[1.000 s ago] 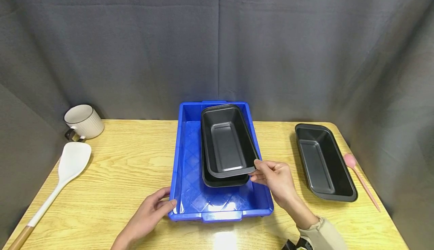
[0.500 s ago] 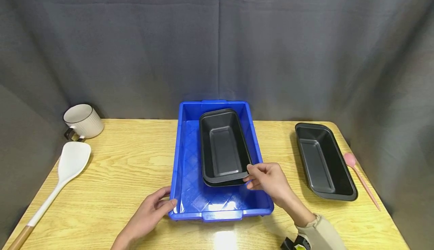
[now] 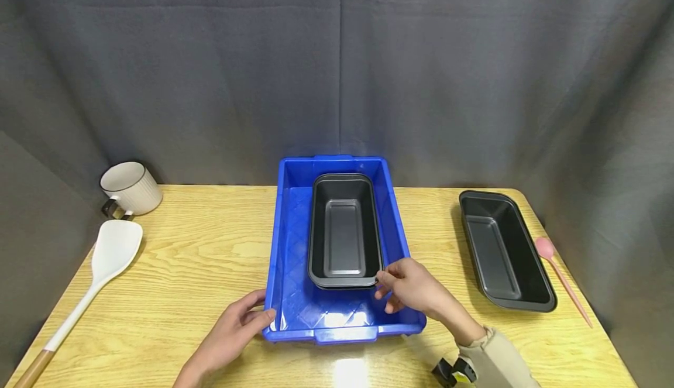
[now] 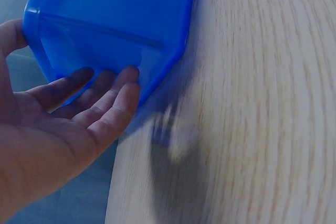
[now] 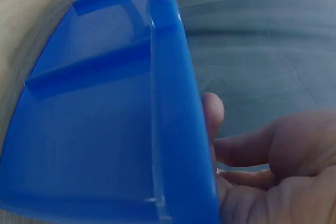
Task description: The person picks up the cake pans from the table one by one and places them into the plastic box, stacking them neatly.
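Observation:
In the head view, a black loaf pan [image 3: 344, 236] sits nested in a second one inside the blue plastic bin [image 3: 295, 294]; only a thin edge of the lower pan shows. My right hand [image 3: 408, 285] pinches the upper pan's near right corner, its lower fingers hanging loose below. The right wrist view has that hand [image 5: 278, 166] behind the bin's rim, with the pans hidden. At the bin's near left corner, my left hand [image 3: 234, 332] grips the rim, thumb over the edge. The left wrist view shows its fingers [image 4: 113, 108] along the outer wall.
Another loaf pan [image 3: 508, 253] stands on the wooden table [image 3: 210, 247] at the right, beside a pink spoon [image 3: 560, 277]. On the left lie a white spatula [image 3: 113, 250] with a wooden handle end and a cream mug [image 3: 131, 189]. Grey cloth [image 3: 337, 72] hangs behind.
The upper loaf pan has come down and straightened, now lined up in the lower one. My right hand moved left and nearer with it, and its lower fingers spread. The left hand stayed put.

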### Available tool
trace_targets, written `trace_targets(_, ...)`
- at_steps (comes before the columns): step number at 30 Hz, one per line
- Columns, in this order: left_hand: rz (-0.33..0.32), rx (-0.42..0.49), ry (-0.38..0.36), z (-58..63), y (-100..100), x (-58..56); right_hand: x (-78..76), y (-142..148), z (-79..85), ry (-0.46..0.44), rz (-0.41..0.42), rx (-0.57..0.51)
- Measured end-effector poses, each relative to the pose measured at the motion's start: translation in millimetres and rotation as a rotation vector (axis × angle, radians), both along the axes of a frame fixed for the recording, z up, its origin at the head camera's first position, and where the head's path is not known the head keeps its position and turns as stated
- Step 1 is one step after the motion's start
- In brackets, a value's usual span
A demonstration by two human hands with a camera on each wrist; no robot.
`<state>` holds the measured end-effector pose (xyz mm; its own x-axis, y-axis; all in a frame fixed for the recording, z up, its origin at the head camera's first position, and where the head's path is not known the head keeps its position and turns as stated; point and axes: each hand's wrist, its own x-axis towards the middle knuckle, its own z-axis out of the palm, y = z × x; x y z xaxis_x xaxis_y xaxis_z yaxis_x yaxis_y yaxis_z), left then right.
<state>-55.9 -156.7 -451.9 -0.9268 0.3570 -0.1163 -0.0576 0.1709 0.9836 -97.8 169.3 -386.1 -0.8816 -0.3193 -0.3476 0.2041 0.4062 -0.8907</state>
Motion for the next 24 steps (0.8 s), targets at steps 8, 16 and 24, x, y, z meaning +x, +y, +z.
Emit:
trace_targets(8, 0.014, -0.014, -0.014, 1.1, 1, 0.3, 6.0, 3, 5.0, -0.008, -0.013, 0.031)
trace_targets(16, -0.007, 0.015, -0.012, -0.4, 1, 0.4, 6.8, 15, 8.1, -0.008, 0.01, -0.05)
trace_targets(24, 0.002, 0.004, -0.003, -0.2, 0, 0.4, 6.4, 42, 22.6, 0.161, -0.069, -0.111)
